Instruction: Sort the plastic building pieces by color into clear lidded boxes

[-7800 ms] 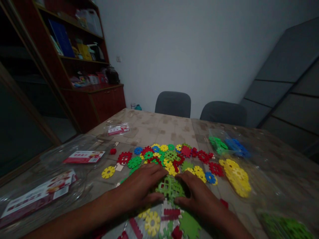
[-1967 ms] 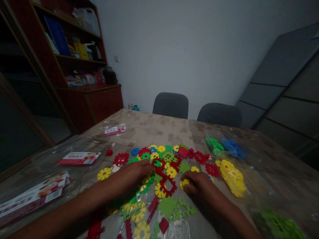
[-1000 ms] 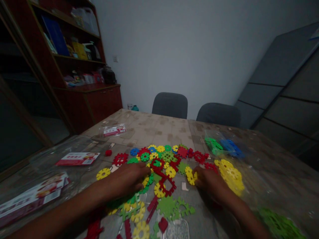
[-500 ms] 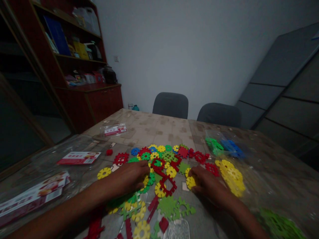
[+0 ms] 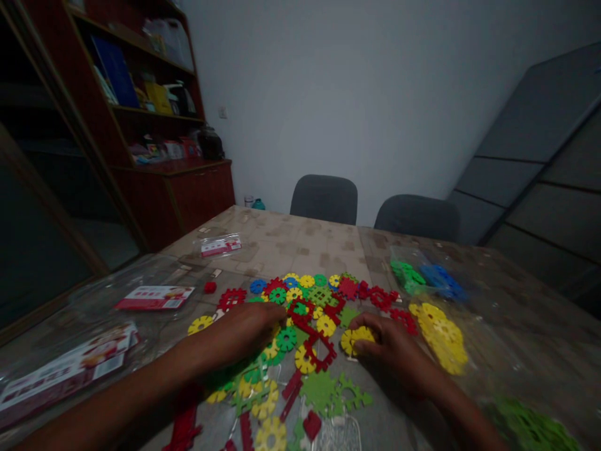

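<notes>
My right hand (image 5: 387,338) pinches yellow notched plastic discs (image 5: 355,341) between thumb and fingers, right of the pile. My left hand (image 5: 260,319) is over the pile's left side, its fingers bent and pressed together; what they hold, if anything, is hidden. Just right of those fingertips lie a red square frame piece (image 5: 299,311) and a green notched disc (image 5: 287,339). Between my hands are a yellow disc (image 5: 325,325) and a red gear-edged ring (image 5: 320,351). Nearer me lies a light green toothed piece (image 5: 320,389).
Clear packages of yellow pieces (image 5: 439,338) and green and blue pieces (image 5: 439,280) lie to the right. Light green pieces (image 5: 535,426) are at the lower right. Packaging with printed cards (image 5: 154,297) covers the left side. Two chairs (image 5: 323,198) stand behind the table (image 5: 282,241).
My right hand has shifted slightly, and the yellow discs in it now show more fully, further left of the fingers. My left hand stays over the pile. The whole view has shifted slightly.
</notes>
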Motion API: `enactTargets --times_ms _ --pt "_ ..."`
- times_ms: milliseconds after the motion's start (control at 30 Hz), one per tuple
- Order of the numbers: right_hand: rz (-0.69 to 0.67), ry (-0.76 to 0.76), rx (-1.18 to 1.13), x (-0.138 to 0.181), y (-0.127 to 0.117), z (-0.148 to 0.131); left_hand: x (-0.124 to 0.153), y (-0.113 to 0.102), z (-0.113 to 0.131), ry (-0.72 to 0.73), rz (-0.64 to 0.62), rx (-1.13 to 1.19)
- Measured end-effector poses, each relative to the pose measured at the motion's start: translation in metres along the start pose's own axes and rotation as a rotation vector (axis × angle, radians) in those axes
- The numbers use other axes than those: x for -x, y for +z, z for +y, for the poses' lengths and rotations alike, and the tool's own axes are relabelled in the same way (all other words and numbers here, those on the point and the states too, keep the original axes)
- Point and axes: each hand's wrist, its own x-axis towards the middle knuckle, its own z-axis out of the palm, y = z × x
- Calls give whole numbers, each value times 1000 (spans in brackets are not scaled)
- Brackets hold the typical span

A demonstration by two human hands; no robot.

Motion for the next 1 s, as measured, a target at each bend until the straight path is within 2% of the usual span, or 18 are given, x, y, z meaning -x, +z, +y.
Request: enactTargets --times_ms 200,333,500,700,867,1000 --pt "6 -23 -262 -3 21 2 -2 13 2 59 67 184" --pt "46 -52 -280 -1 37 -11 -3 20 13 72 88 373" --pt "33 -87 -280 7 53 -30 -4 26 27 31 110 434" --pt "32 -122 -313 13 69 -39 2 25 41 39 107 557" --pt "8 -93 -412 14 72 -42 2 24 44 5 79 624" --pt "19 -94 -370 15 71 -42 0 27 45 -68 71 833"
